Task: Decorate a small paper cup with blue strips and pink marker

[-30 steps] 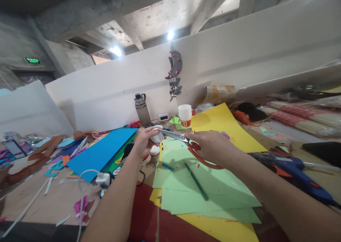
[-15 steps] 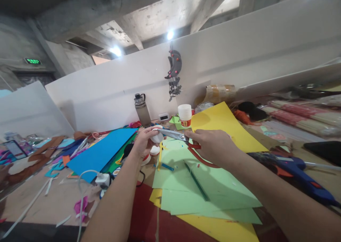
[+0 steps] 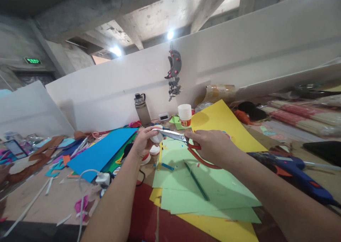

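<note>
Between the fingers and thumb of my left hand (image 3: 143, 141) is a small white paper cup (image 3: 156, 137), with its round end toward me; part of it is hidden by the fingers. My right hand (image 3: 213, 144) grips scissors (image 3: 174, 135) by their orange-red handles. The blades point left, and their tips meet the upper edge of the cup. Whether the blades are apart at the tips is too small to tell. Below the hands lie light green sheets (image 3: 183, 196) with a dark green pencil (image 3: 196, 181) on top. Another white cup (image 3: 154, 150) stands just under my left hand.
A stack of paper cups (image 3: 184, 112), a bottle (image 3: 143, 110) and a small digital clock (image 3: 163, 117) stand at the back. Blue card (image 3: 103, 151) lies left, yellow card (image 3: 226, 128) right. A blue glue gun (image 3: 303, 178) rests at far right. A white cable (image 3: 80, 199) crosses the left side.
The scissors have tilted very slightly at the cup's edge. Both hands stay in nearly the same place, and the cup remains held.
</note>
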A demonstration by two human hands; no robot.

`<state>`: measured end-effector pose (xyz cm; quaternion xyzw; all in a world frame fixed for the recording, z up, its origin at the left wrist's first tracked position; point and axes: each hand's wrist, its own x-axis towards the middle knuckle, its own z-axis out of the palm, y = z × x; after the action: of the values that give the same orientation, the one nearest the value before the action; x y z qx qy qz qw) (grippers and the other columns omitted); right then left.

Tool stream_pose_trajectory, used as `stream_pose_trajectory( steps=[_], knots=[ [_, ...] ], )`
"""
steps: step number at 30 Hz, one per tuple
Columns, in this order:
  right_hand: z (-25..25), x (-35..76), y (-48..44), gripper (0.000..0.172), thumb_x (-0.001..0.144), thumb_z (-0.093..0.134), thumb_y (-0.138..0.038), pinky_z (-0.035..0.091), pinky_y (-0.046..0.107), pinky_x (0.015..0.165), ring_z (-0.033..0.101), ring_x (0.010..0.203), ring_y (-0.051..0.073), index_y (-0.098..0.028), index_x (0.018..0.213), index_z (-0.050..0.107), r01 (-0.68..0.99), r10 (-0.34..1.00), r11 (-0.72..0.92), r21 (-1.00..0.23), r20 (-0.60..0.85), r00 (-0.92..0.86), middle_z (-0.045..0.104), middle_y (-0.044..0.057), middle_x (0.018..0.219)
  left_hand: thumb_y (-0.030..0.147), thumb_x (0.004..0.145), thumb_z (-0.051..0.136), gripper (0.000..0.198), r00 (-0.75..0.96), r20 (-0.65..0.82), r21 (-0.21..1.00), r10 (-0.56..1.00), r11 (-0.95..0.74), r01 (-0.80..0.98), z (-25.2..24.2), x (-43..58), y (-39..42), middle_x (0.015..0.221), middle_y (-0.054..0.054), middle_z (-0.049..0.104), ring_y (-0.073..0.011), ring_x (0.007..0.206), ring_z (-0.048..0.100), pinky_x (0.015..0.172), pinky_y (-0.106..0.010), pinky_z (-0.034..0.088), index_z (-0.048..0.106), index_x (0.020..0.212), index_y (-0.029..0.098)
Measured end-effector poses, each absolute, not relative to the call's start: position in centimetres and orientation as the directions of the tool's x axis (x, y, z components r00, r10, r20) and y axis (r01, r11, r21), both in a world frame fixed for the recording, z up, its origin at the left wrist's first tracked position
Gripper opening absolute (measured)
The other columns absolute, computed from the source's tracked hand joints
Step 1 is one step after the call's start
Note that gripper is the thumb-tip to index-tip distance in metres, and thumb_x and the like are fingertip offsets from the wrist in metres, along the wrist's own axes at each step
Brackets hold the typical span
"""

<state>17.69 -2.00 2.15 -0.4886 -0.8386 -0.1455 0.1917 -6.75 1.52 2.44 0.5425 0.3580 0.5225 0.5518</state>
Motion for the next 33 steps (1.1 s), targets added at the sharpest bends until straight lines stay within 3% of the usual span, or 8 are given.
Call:
stream_pose_trajectory(
  steps=[3,6,11,14,18,23,33],
  knots=[
    [2.4,17.6,-2.2,0.050,0.076,0.049,-0.015,0.028,0.025,0.051,0.061,0.071,0.018,-0.035,0.122,0.054,0.886,0.771,0.464,0.000,0.492,-0.404,0.068,0.002,0.089,0.028,0.066,0.069,0.024,0.055,0.274,0.958,0.960,-0.268,-0.106,2.4,-6.4,1.4,0.073,-0.003,0.067,-0.0136,0.058,0.060,0.045,-0.021,0.045,0.068,0.086,0.015],
    [2.3,17.6,-2.1,0.046,0.078,0.050,-0.019,0.032,0.025,0.053,0.061,0.074,0.019,-0.033,0.121,0.055,0.883,0.786,0.457,-0.104,0.512,-0.347,0.068,0.004,0.089,0.031,0.066,0.069,0.026,-0.119,0.437,0.898,0.891,-0.426,0.106,2.2,-5.9,1.3,0.083,-0.005,0.070,-0.0159,0.067,0.063,0.053,-0.024,0.049,0.069,0.087,0.016],
    [1.3,17.1,-1.9,0.036,0.081,0.050,-0.027,0.038,0.023,0.056,0.062,0.071,0.017,-0.029,0.116,0.060,0.717,0.842,0.522,-0.462,0.414,-0.346,0.070,0.004,0.085,0.030,0.074,0.063,0.024,-0.209,0.684,0.710,0.699,-0.573,0.408,1.6,-5.7,1.4,0.101,-0.006,0.069,-0.0190,0.085,0.065,0.074,-0.030,0.052,0.068,0.095,0.019],
    [0.7,16.5,-2.1,0.025,0.082,0.049,-0.034,0.038,0.023,0.054,0.059,0.063,0.016,-0.023,0.097,0.066,0.590,0.839,0.541,-0.599,0.340,-0.425,0.068,0.003,0.075,0.024,0.076,0.061,0.025,-0.205,0.777,0.596,0.595,-0.591,0.543,1.3,-5.8,1.4,0.104,-0.005,0.069,-0.0192,0.095,0.063,0.085,-0.033,0.050,0.067,0.099,0.020],
    [0.3,15.8,-2.5,0.024,0.084,0.046,-0.038,0.035,0.022,0.050,0.052,0.055,0.013,-0.020,0.079,0.061,0.501,0.808,0.563,-0.657,0.309,-0.502,0.063,0.001,0.064,0.022,0.078,0.059,0.030,-0.159,0.835,0.499,0.527,-0.604,0.621,1.0,-5.8,1.3,0.110,-0.005,0.066,-0.0184,0.101,0.061,0.091,-0.033,0.048,0.063,0.107,0.022],
    [0.5,15.7,-2.8,0.022,0.084,0.046,-0.037,0.032,0.021,0.047,0.046,0.050,0.011,-0.019,0.078,0.057,0.476,0.810,0.556,-0.682,0.314,-0.496,0.057,-0.002,0.059,0.020,0.079,0.057,0.034,-0.109,0.846,0.461,0.523,-0.613,0.641,0.7,-5.7,1.4,0.118,-0.006,0.063,-0.0188,0.106,0.060,0.091,-0.033,0.049,0.060,0.113,0.023],
    [0.3,15.5,-2.7,0.022,0.084,0.045,-0.036,0.032,0.021,0.046,0.047,0.051,0.011,-0.019,0.075,0.056,0.470,0.832,0.517,-0.716,0.289,-0.474,0.056,-0.001,0.061,0.021,0.077,0.060,0.036,-0.112,0.837,0.463,0.535,-0.585,0.665,0.7,-5.5,1.3,0.117,-0.006,0.064,-0.0204,0.105,0.060,0.093,-0.036,0.047,0.061,0.112,0.023]
  ],
)
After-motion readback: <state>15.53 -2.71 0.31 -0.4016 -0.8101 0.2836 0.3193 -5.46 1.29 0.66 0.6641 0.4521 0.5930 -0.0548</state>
